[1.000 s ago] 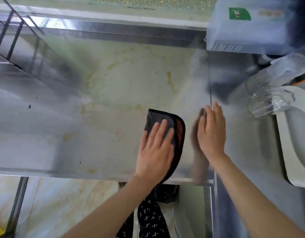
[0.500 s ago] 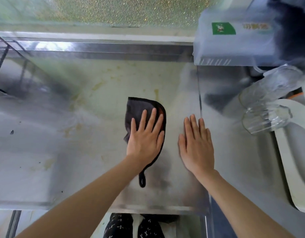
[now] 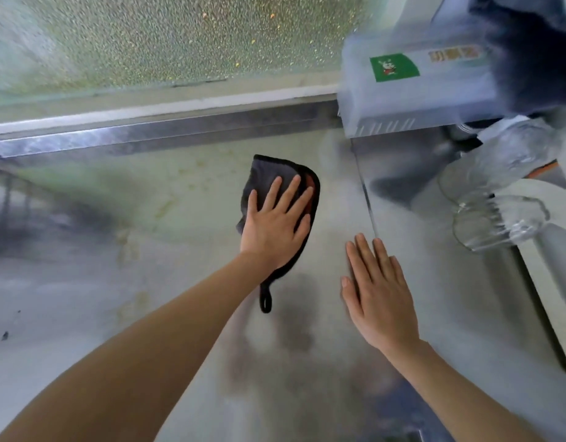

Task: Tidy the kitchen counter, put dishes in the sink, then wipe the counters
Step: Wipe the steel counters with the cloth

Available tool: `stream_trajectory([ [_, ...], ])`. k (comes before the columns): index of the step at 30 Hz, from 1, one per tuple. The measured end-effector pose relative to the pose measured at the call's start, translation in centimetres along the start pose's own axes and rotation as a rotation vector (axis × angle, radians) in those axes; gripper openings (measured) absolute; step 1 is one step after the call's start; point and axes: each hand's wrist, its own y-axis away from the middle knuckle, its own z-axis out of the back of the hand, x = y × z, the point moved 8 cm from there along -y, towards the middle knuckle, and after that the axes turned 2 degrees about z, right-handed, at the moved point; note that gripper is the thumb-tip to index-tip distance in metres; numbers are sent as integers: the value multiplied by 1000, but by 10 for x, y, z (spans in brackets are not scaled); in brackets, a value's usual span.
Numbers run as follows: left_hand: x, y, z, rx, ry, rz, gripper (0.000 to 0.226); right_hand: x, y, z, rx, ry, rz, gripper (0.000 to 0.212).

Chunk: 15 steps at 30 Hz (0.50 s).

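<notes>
A dark grey cloth (image 3: 263,173) with a black hem and a hanging loop lies flat on the stained steel counter (image 3: 131,250). My left hand (image 3: 275,224) presses down on the cloth with its fingers spread, palm flat. My right hand (image 3: 377,295) rests flat on the bare counter to the right of the cloth, fingers together, holding nothing. Yellowish stains mark the steel to the left of the cloth.
A pale box with a green label (image 3: 415,90) stands at the back right. Clear glasses (image 3: 489,218) lie on their sides beside a white tray (image 3: 543,250) at the right. A raised steel rim (image 3: 163,132) and frosted window back the counter.
My left hand has pushed the cloth away from the counter's front edge toward the back rim. My right hand stayed flat on the counter beside it.
</notes>
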Motion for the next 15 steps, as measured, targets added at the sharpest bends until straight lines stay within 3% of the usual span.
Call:
stream_trajectory([
  [3,19,-1,25,-132,343,73,47,2,-1,10,-43,-107,-15,52],
  [5,50,-7,43,-263,576,238,43,5,-18,32,-170,-234,-70,38],
  [7,76,-16,51,-284,779,404,43,9,-49,53,-260,-370,-187,23],
  [10,85,-30,50,-181,815,526,45,25,-103,59,-220,-625,-405,28],
  [15,77,-32,41,-136,884,573,46,54,-135,49,-229,-686,-690,40],
])
